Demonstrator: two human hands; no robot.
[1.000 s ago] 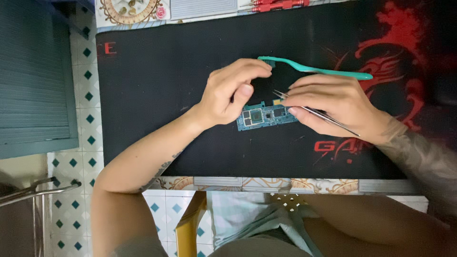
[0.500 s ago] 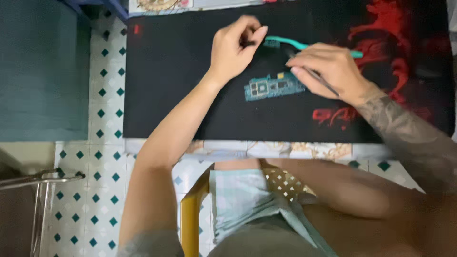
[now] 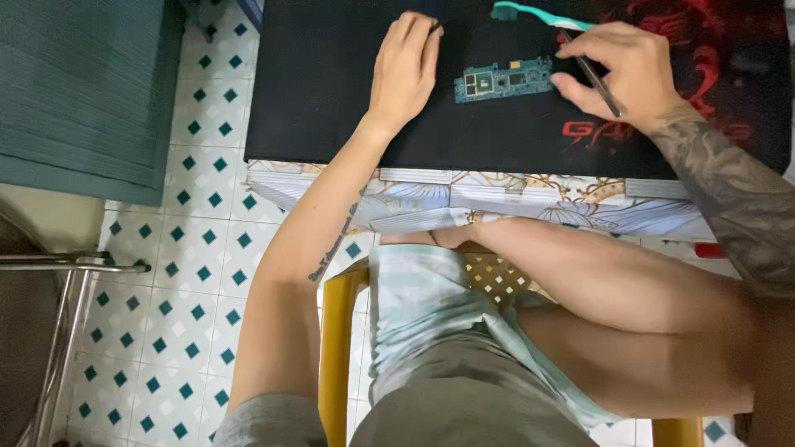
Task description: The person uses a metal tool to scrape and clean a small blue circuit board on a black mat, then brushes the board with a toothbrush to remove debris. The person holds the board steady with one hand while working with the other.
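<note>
A small teal circuit board lies on the black desk mat. My right hand grips thin metal tweezers, and its thumb touches the board's right end. A teal toothbrush lies just beyond the board, near that hand's fingers. My left hand rests palm down on the mat, left of the board and apart from it. A small dark bit shows at its fingertips, and I cannot tell whether the fingers hold it.
The mat, with red print at the right, covers a table with a patterned cloth edge. A teal cabinet stands at the left on a tiled floor. I sit on a yellow chair; a metal frame is lower left.
My left hand has let go of the board and moved left onto the mat. The view has tilted down, showing my lap and the floor. My right hand stays at the board with the tweezers.
</note>
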